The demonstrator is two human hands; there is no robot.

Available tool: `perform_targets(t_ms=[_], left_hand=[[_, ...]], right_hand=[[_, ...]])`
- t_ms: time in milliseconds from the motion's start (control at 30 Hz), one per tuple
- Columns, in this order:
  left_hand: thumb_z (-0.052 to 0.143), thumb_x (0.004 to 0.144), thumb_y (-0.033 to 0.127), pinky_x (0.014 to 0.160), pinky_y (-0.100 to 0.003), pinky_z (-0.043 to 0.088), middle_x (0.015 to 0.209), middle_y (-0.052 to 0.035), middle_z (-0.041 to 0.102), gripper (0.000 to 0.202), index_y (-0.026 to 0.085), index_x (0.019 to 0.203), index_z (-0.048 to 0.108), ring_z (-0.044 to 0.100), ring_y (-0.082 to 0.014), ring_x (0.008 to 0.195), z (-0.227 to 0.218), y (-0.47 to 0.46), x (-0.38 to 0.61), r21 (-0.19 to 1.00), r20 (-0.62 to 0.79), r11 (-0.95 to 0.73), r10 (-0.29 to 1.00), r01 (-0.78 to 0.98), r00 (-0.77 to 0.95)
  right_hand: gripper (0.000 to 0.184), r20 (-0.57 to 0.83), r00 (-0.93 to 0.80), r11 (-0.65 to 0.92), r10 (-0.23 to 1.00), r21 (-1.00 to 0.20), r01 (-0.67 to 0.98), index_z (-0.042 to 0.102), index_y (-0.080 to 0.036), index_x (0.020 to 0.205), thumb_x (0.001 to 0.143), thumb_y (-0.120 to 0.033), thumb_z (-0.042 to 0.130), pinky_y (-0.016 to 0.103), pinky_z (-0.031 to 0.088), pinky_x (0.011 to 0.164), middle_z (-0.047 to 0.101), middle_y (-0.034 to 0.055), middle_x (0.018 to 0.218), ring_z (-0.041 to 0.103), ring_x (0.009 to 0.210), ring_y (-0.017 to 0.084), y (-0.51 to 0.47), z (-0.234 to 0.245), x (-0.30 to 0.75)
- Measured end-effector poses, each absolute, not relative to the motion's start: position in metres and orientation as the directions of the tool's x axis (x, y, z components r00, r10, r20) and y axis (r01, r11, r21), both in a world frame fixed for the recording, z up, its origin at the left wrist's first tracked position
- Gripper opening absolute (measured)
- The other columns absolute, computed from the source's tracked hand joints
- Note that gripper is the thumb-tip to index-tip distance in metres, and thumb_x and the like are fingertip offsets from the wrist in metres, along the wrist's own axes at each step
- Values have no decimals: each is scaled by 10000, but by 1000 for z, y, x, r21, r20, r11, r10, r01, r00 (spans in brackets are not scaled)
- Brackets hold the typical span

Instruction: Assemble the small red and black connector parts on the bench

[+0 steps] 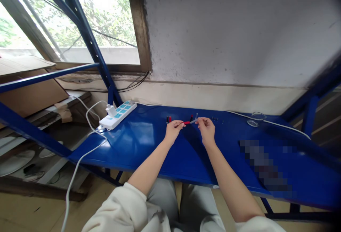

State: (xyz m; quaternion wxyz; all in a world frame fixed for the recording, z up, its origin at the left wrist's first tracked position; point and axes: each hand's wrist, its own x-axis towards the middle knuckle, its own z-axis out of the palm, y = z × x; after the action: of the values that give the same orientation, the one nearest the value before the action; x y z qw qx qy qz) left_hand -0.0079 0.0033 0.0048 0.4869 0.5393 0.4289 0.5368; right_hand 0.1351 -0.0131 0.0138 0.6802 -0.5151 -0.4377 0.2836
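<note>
My left hand (173, 131) pinches a small red tube (187, 122) between thumb and fingers, over the blue tabletop (149, 146). Facing it from the other side, my right hand (206, 129) pinches a slim, translucent greyish piece (194, 120). The two pieces meet or nearly meet end to end; whether they touch I cannot tell. Just behind my left hand stand a small black tube (167, 119) and a red tube (170, 119). Beyond the held pieces are a dark tube with a red top (191, 117) and a clear little tube (196, 115).
A white power strip (119, 115) with a plug lies at the left, its cable hanging over the front edge. Tiny parts (215, 119) lie right of my right hand. A clear glass container (256, 119) stands at the back right. Blue frame posts (106, 72) rise at the sides.
</note>
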Motion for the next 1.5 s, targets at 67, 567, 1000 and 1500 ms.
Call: perform_targets(t_ms=[67, 567, 1000, 1500], left_hand=[[627, 702, 251, 693, -289, 484, 751, -94, 688, 201, 109, 844, 619, 623, -140, 672, 6, 2, -8, 986, 160, -156, 985, -66, 65], [620, 708, 293, 697, -295, 488, 757, -90, 684, 227, 116, 849, 614, 636, -161, 711, 3, 1, -6, 967, 249, -237, 956, -89, 155], [594, 715, 223, 814, -309, 377, 837, -49, 655, 104, 205, 781, 672, 549, -205, 883, 88, 48, -32, 381, 422, -722, 691, 577, 587], [539, 635, 61, 807, -348, 285, 803, -82, 655, 181, 187, 678, 661, 540, -238, 889, 70, 73, -49, 58, 205, -647, 753, 760, 625]], right_hand=[[295, 276, 444, 303, 852, -953, 10, 546, -162, 768, 707, -451, 560, 237, 391, 505, 604, 33, 661, 476, 518, 96, -13, 14, 136], [263, 174, 171, 190, 970, -978, -84, 558, -178, 736, 681, -434, 586, 213, 310, 416, 516, -24, 548, 402, 433, 71, -14, 12, 133], [341, 262, 139, 251, 955, -963, 94, 553, -184, 770, 722, -520, 521, 222, 329, 434, 531, -19, 559, 410, 424, 82, -12, 7, 131], [380, 258, 160, 217, 953, -947, 236, 560, -193, 776, 711, -562, 491, 239, 342, 478, 541, -2, 572, 463, 484, 121, -11, 2, 135]])
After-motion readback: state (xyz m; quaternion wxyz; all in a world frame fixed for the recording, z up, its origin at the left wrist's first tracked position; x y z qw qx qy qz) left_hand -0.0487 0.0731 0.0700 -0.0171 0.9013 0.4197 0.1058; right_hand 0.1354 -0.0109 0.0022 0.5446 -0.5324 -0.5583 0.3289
